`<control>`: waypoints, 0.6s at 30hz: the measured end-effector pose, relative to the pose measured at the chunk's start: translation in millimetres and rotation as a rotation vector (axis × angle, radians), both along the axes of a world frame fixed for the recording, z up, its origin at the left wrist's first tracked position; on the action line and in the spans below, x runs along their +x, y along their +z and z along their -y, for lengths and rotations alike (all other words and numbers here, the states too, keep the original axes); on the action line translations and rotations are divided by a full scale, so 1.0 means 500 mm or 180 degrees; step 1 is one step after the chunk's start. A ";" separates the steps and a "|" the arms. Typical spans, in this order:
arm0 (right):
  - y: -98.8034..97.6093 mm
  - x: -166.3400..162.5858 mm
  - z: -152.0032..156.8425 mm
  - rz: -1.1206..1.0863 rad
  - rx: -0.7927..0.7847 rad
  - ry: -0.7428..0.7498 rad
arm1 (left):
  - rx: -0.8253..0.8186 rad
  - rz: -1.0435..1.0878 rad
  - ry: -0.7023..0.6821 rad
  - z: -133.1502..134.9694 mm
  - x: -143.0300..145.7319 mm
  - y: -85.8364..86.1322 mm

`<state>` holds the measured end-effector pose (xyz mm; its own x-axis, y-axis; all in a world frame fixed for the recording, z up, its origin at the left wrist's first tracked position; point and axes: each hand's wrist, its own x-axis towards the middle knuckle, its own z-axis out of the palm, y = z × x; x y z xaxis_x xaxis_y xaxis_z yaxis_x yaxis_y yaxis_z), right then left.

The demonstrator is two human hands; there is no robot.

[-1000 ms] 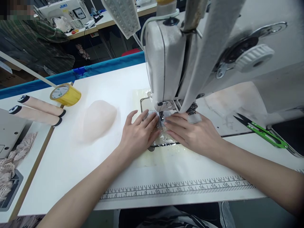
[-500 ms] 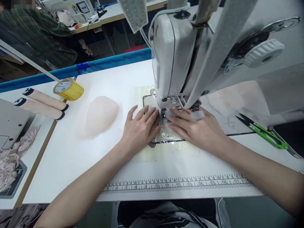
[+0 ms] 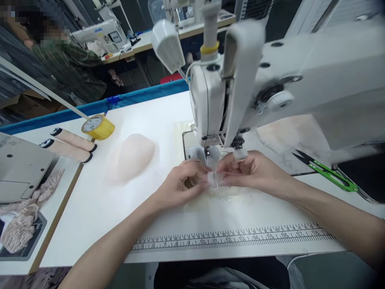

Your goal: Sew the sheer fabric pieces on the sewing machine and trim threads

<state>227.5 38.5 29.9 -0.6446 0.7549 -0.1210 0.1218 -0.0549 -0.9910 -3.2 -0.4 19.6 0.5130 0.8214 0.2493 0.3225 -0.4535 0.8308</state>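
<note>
My left hand (image 3: 180, 185) and my right hand (image 3: 255, 172) meet in front of the needle of a white sewing machine (image 3: 228, 96). Both hands pinch a small clear strip piece (image 3: 213, 176), lifted just off the needle plate (image 3: 194, 152). My right hand wears a clear ring-like guard (image 3: 240, 154) on one finger. The fingertips of the two hands almost touch around the piece.
A pale pink padded cup (image 3: 134, 156) lies to the left on the white table (image 3: 99, 208). Yellow tape roll (image 3: 98, 127) and two pink rolls (image 3: 70, 144) sit farther left. Green thread snips (image 3: 327, 172) lie at right. A printed ruler (image 3: 234, 237) runs along the front edge. Another person sits at back left.
Both hands were flat, pressing the piece under the presser foot. Now they have pulled back toward me and lifted, pinching the clear piece between them. The camera has tilted up.
</note>
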 end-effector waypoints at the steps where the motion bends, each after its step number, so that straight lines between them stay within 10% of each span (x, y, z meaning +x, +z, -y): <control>1: 0.001 -0.001 -0.001 -0.0032 -0.0114 -0.0049 | -0.0456 0.0222 0.0051 0.003 -0.004 0.005; 5: 0.003 -0.006 -0.003 -0.0223 -0.0283 0.0048 | -0.1342 0.0667 0.0308 0.014 -0.013 0.015; 18: -0.022 -0.011 0.001 -0.0474 -0.0441 0.0546 | -0.1231 0.0559 0.0697 0.018 0.007 0.015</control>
